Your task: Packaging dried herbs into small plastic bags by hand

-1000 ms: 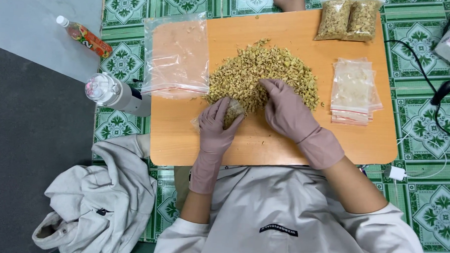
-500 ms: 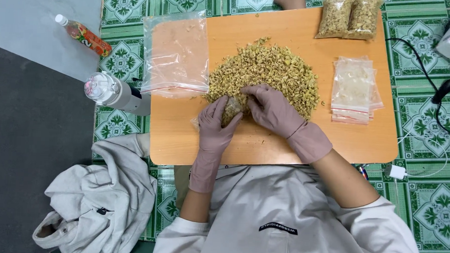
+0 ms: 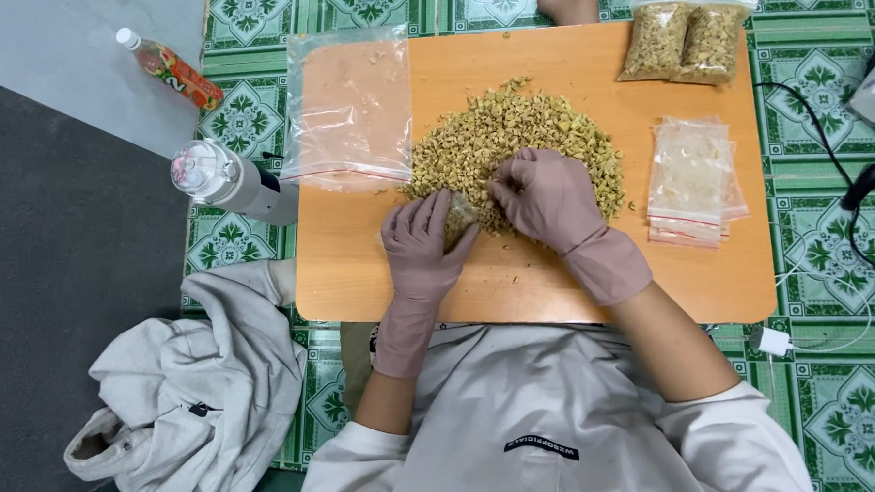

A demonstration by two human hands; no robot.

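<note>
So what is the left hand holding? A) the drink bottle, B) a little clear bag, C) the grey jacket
B: the gloved left hand grips a small clear bag at the edge of the pile of yellowish bits, while the drink bottle and grey jacket lie untouched off the board.

Both forearms reach forward from the body in mauve gloves that cover the wrists, the left hand point(image 3: 424, 244) with fingers curled and pointing up and right, the right hand point(image 3: 548, 197) angled inward, knuckles up, fingers bent down, its fingertips close to the left's.
</note>
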